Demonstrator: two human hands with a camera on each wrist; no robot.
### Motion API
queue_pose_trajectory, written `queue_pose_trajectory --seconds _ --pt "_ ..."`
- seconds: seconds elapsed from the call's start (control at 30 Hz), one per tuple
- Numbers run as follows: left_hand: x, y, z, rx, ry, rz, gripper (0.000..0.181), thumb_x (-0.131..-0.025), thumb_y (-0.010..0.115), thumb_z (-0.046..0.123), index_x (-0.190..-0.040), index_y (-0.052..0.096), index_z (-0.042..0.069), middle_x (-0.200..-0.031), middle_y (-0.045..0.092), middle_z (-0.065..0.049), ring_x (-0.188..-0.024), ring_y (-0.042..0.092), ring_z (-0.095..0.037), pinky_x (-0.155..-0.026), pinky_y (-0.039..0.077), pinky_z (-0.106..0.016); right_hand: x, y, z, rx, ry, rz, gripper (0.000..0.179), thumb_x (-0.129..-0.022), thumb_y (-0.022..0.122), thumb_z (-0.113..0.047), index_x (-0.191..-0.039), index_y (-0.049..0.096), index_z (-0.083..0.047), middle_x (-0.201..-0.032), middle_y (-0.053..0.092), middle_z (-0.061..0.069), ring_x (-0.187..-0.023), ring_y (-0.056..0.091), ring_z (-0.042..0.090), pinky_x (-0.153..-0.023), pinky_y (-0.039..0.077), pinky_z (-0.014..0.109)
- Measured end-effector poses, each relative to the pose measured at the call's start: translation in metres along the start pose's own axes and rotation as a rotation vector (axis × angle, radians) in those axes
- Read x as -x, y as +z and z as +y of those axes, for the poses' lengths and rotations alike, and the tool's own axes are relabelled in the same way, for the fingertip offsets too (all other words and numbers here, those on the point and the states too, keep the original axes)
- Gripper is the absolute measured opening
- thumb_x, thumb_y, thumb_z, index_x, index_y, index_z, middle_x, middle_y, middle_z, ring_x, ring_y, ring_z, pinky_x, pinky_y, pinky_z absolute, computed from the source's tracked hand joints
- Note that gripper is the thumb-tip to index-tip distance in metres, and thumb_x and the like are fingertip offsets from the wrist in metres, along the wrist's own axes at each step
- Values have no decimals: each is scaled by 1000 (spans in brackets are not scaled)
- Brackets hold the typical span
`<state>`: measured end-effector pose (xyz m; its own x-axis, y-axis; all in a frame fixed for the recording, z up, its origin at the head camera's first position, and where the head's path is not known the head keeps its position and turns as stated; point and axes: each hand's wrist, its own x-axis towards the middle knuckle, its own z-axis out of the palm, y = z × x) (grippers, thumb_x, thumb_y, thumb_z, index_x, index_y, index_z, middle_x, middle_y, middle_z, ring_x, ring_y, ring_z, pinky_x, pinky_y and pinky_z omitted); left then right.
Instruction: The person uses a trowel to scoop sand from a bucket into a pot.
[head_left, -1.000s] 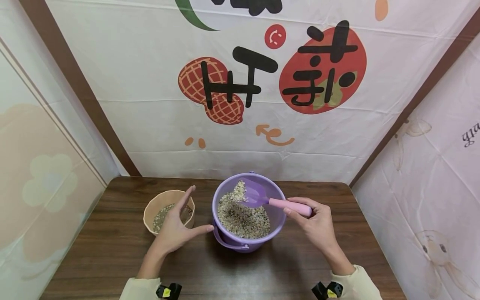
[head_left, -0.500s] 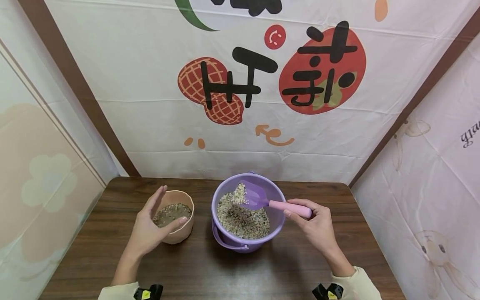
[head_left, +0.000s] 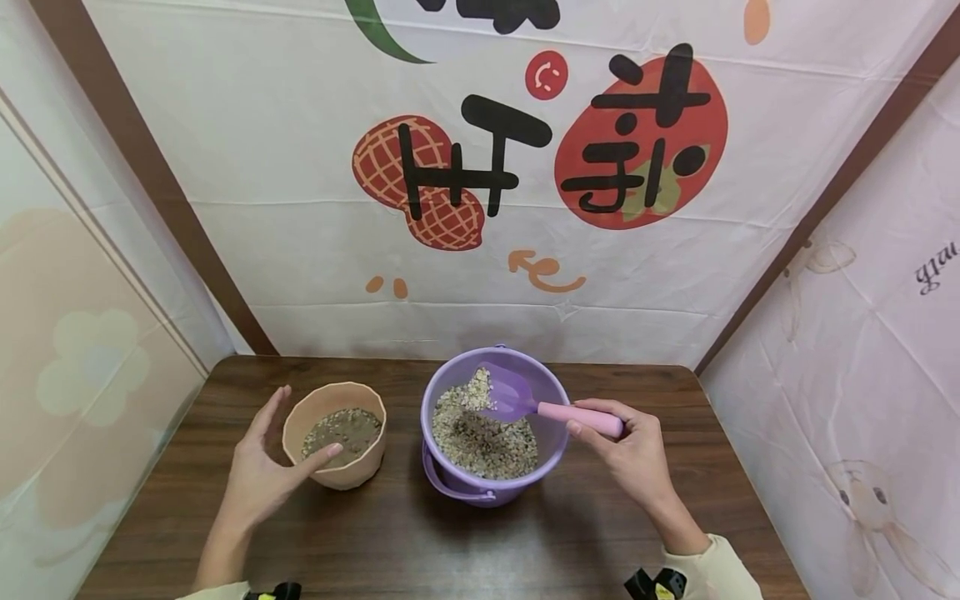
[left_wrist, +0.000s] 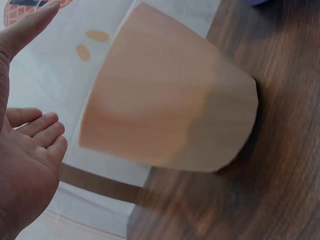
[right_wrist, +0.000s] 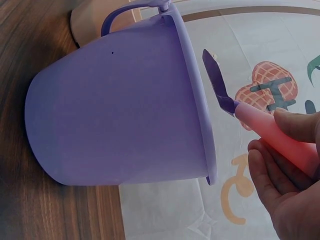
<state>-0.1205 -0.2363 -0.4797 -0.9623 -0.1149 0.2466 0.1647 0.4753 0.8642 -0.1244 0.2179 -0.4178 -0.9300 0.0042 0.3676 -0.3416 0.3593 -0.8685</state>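
My right hand (head_left: pixel 636 454) grips the pink handle of a toy shovel (head_left: pixel 573 416). Its purple blade, carrying pale gravel (head_left: pixel 477 390), is held above a purple bucket (head_left: pixel 557 454). Gravel (head_left: pixel 487 446) partly fills the bucket. In the right wrist view, the blade (right_wrist: pixel 216 77) is just above the bucket's rim, and thumb and fingers hold the handle. At the left stands a peach-coloured faceted pot (head_left: pixel 347 477) with a brownish, grainy filling (head_left: pixel 343 433). Beside it my left hand (head_left: pixel 258 477) is spread, holding nothing; the left wrist view shows it apart from the pot (left_wrist: pixel 160 95).
Pot and bucket stand on a dark wooden table (head_left: pixel 480 554). The bucket's purple handle (head_left: pixel 453 492) hangs down at its front left. A printed white cloth (head_left: pixel 315 250) rises behind the table's back edge, and more printed cloth hangs at both sides.
My left hand has moved left, from between the pot and bucket, across the pot to its left side. The right hand and the loaded shovel have stayed nearly still above the bucket.
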Motion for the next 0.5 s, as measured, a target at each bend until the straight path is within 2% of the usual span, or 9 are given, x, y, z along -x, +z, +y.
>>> queue_pose_trajectory --seconds 0.17,0.27,0.4,0.5 --pt "3 -3 -10 -29 -40 -3 115 -76 92 20 -164 18 17 -164 28 -12 -143 34 -44 -103 30 -6 0 0 0 2 0 0 29 -80 87 -7 -108 78 -7 -101 77 9 -84 67 12 -65 53 20" --pt "4 -3 -14 -60 -62 -2 118 -74 93 24 -164 17 17 -162 31 -14 -136 43 -44 -96 35 -8 0 -1 1 4 5 1 28 -80 87 -7 -107 79 -8 -100 77 9 -84 68 13 -65 53 20" --pt "5 -1 -21 -73 -86 -10 121 -73 94 26 -164 16 16 -160 34 -18 -129 49 -42 -88 35 -8 0 -1 1 5 18 10 28 -79 88 -9 -105 79 -10 -99 77 7 -83 68 14 -64 53 21" --pt "5 0 -26 -50 -103 -29 123 -72 94 25 -164 13 15 -161 30 -22 -139 38 -44 -111 36 -27 0 -1 1 5 29 14 28 -79 89 -9 -105 79 -7 -99 77 7 -82 68 14 -62 53 22"
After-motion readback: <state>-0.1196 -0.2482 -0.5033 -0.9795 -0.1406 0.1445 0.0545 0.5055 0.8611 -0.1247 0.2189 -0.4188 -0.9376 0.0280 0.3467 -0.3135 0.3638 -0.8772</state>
